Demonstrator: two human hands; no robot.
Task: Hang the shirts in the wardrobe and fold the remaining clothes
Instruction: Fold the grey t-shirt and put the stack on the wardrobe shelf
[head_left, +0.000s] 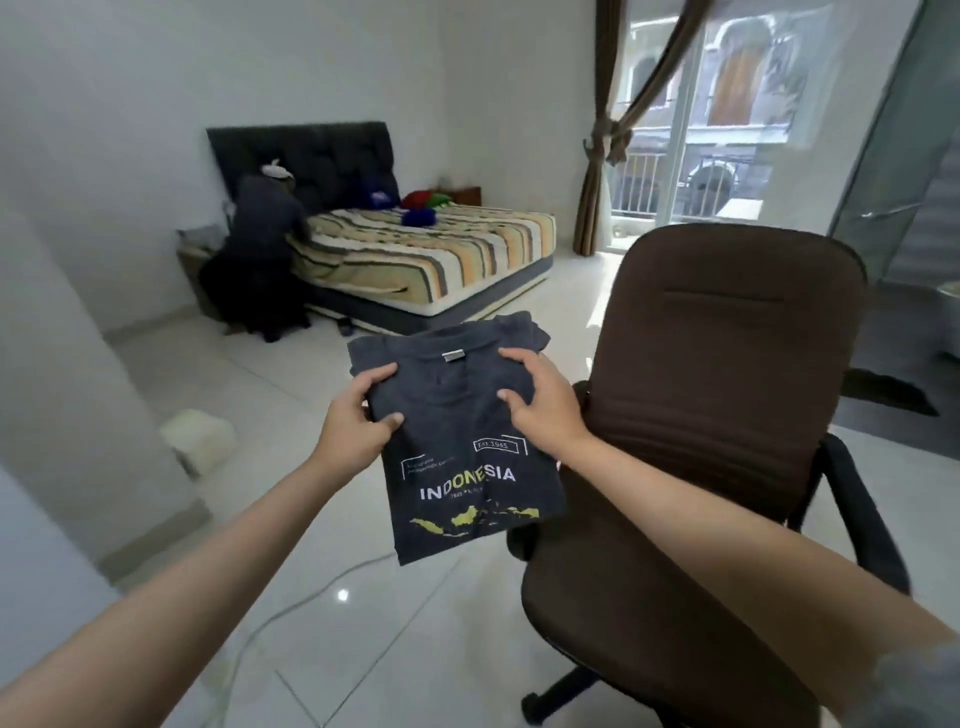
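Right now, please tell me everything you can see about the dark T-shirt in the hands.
The T-shirt is dark grey, of soft knit cloth, folded into a narrow panel and held up in the air beside the chair. Its front shows white "INDONESIA" lettering above a yellow map print, with a small label at the collar. The left hand and the right hand grip its upper part; the lower end hangs free.

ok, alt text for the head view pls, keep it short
Both hands, left hand and right hand, hold up a folded dark grey T-shirt printed "INDONESIA", in the air beside a brown office chair. Behind, another person bends over a bed with a striped mattress.
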